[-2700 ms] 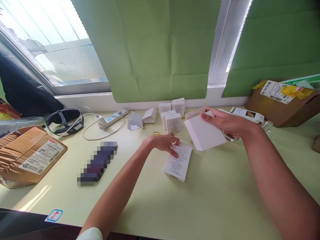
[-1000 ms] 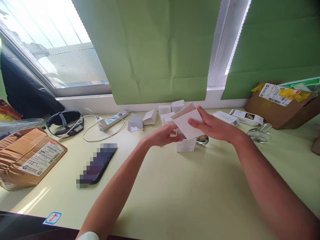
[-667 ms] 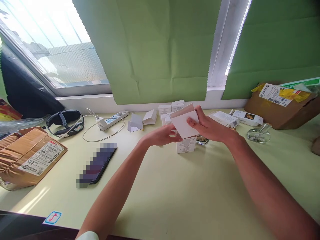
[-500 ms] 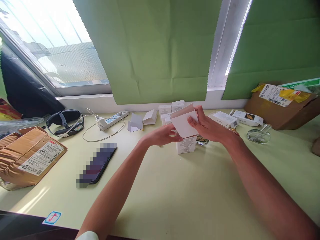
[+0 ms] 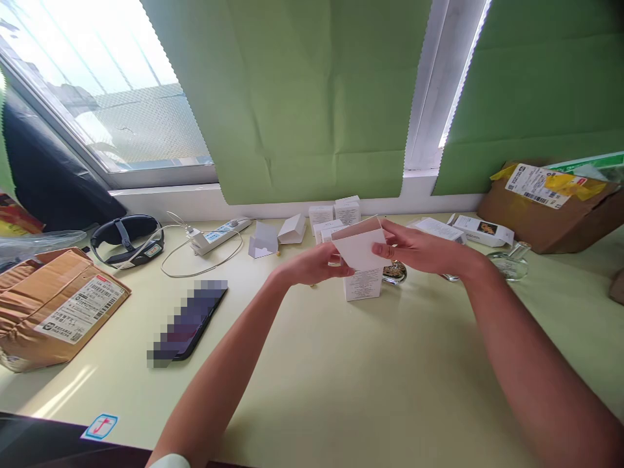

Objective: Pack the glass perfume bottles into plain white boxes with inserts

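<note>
Now | printed box [image 5: 363,285] upright, earlier lying | left hand [image 5: 316,263] gripping it | right hand [image 5: 414,247] pinching white carton [image 5: 359,252]

I see a dark rectangular phone [image 5: 190,325] left of the foremost white cardboard box [image 5: 363,285]. A clear glass bottle [image 5: 509,267] sits right.

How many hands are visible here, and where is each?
2: the left hand by the top of the printed box, the right hand holding the white cover above it.
</note>
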Action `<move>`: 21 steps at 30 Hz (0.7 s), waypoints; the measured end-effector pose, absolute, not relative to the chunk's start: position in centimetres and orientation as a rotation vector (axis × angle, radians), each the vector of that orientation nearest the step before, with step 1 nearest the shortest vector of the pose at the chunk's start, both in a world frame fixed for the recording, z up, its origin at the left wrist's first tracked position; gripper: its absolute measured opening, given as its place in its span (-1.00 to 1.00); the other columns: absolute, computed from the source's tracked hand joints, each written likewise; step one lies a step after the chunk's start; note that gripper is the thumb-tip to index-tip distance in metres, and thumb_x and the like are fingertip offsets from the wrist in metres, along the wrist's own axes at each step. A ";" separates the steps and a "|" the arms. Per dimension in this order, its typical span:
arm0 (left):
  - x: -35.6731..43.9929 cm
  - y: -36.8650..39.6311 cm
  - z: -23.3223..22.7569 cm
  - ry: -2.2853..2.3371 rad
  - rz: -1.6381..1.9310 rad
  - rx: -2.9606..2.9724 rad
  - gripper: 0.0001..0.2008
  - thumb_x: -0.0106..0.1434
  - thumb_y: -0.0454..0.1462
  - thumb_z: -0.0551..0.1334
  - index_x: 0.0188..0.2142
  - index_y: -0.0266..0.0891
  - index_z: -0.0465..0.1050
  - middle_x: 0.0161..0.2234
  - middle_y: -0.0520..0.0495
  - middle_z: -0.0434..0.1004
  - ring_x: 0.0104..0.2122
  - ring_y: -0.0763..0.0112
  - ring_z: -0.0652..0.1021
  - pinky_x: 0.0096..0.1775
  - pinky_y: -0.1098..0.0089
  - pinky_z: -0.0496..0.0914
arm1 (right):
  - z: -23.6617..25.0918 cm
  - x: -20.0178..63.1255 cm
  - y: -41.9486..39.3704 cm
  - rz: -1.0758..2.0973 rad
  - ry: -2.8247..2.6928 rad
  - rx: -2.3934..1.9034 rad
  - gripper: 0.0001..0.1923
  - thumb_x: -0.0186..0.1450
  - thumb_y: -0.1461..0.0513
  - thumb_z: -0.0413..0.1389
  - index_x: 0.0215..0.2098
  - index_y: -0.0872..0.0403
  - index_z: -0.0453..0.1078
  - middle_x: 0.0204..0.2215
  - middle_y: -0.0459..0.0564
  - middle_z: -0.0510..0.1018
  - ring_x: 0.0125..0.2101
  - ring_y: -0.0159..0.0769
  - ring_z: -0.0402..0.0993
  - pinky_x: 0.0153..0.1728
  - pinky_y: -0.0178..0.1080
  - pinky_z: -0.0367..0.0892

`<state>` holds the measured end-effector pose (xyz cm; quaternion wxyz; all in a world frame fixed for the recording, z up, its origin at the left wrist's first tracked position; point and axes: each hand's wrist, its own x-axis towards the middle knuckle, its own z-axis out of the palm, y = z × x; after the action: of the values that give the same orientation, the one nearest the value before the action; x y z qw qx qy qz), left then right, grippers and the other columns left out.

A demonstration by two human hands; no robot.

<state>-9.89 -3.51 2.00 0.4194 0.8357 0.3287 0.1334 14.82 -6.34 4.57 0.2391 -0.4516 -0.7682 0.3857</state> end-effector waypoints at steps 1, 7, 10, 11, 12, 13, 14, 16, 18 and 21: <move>-9.9 -3.5 2.0 0.837 0.327 2.095 -0.66 0.28 -0.17 0.17 0.05 -0.12 0.34 0.10 -0.08 0.40 0.04 0.27 0.46 -0.03 0.26 0.41 | 4.5 14.7 -6.3 1.035 -2.117 -1.233 -0.48 0.22 -0.10 0.10 0.11 -0.21 0.21 -0.18 -0.06 0.55 -0.21 -0.10 0.46 -0.28 -0.15 0.38; -10.2 -3.3 1.9 0.809 0.377 2.056 -0.64 0.28 -0.20 0.18 0.07 -0.13 0.33 0.10 -0.08 0.41 0.05 0.28 0.46 0.00 0.27 0.38 | 3.8 13.2 -6.0 0.905 -2.147 -1.097 -0.51 0.32 -0.10 -0.04 0.14 -0.14 0.07 -0.24 -0.09 0.52 -0.33 -0.24 0.41 -0.30 -0.21 0.32; -10.2 -3.2 1.9 0.819 0.387 2.048 -0.66 0.27 -0.19 0.20 0.04 -0.13 0.35 0.04 -0.08 0.46 0.03 0.27 0.48 -0.01 0.26 0.39 | 3.4 12.8 -5.7 0.870 -2.160 -1.056 -0.56 0.34 -0.11 -0.08 0.08 -0.11 0.07 -0.33 -0.11 0.47 -0.36 -0.25 0.37 -0.35 -0.23 0.29; -10.2 -3.2 1.9 0.825 0.389 2.047 -0.66 0.26 -0.18 0.20 0.04 -0.13 0.35 0.02 -0.08 0.47 0.02 0.26 0.48 -0.02 0.26 0.40 | 3.3 12.8 -5.6 0.863 -2.161 -1.045 -0.57 0.34 -0.11 -0.09 0.06 -0.11 0.07 -0.34 -0.11 0.45 -0.35 -0.25 0.37 -0.34 -0.23 0.29; -10.2 -3.2 1.9 0.831 0.390 2.043 -0.65 0.26 -0.18 0.21 0.03 -0.13 0.35 0.01 -0.08 0.48 0.01 0.25 0.49 -0.03 0.25 0.40 | 3.1 12.7 -5.5 0.860 -2.159 -1.038 -0.58 0.35 -0.12 -0.11 0.05 -0.11 0.06 -0.33 -0.11 0.45 -0.34 -0.24 0.38 -0.33 -0.22 0.30; -10.2 -3.2 1.9 0.838 0.392 2.038 -0.64 0.25 -0.18 0.22 0.03 -0.13 0.35 0.00 -0.08 0.49 0.00 0.25 0.50 -0.04 0.25 0.41 | 3.0 12.7 -5.4 0.859 -2.157 -1.040 -0.58 0.35 -0.12 -0.14 0.05 -0.11 0.05 -0.32 -0.10 0.45 -0.32 -0.23 0.39 -0.32 -0.21 0.31; -10.2 -3.2 1.8 0.840 0.395 2.033 -0.63 0.24 -0.18 0.23 0.03 -0.13 0.34 0.00 -0.08 0.49 -0.01 0.25 0.50 -0.04 0.24 0.41 | 2.9 12.7 -5.3 0.860 -2.156 -1.054 -0.56 0.36 -0.13 -0.16 0.07 -0.12 0.03 -0.30 -0.09 0.46 -0.30 -0.22 0.40 -0.31 -0.20 0.32; -10.2 -3.2 1.8 0.828 0.409 2.023 -0.61 0.23 -0.18 0.24 0.05 -0.12 0.33 0.02 -0.07 0.48 0.01 0.25 0.50 -0.03 0.24 0.41 | 2.7 12.7 -5.1 0.864 -2.158 -1.112 -0.51 0.36 -0.16 -0.20 0.12 -0.12 -0.01 -0.26 -0.06 0.48 -0.28 -0.19 0.42 -0.29 -0.17 0.34; -10.2 -3.2 2.0 0.805 0.436 2.016 -0.60 0.24 -0.17 0.23 0.07 -0.11 0.32 0.07 -0.07 0.45 0.06 0.24 0.46 0.01 0.24 0.39 | 2.7 12.8 -5.1 0.862 -2.172 -1.172 -0.45 0.35 -0.17 -0.21 0.18 -0.11 -0.03 -0.21 -0.03 0.51 -0.23 -0.16 0.44 -0.25 -0.16 0.35; -10.5 -3.2 2.3 0.786 0.453 1.992 -0.58 0.26 -0.13 0.20 0.10 -0.10 0.31 0.13 -0.08 0.40 0.12 0.22 0.41 0.05 0.24 0.37 | 3.1 13.0 -5.5 0.899 -2.200 -1.173 -0.41 0.36 -0.15 -0.20 0.25 -0.11 -0.03 -0.07 0.00 0.50 -0.09 -0.13 0.42 -0.14 -0.16 0.34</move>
<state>-10.46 -3.21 2.35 0.4588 0.8087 0.3190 0.1839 13.03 -5.47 3.14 0.2434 -0.4293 -0.8051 0.3290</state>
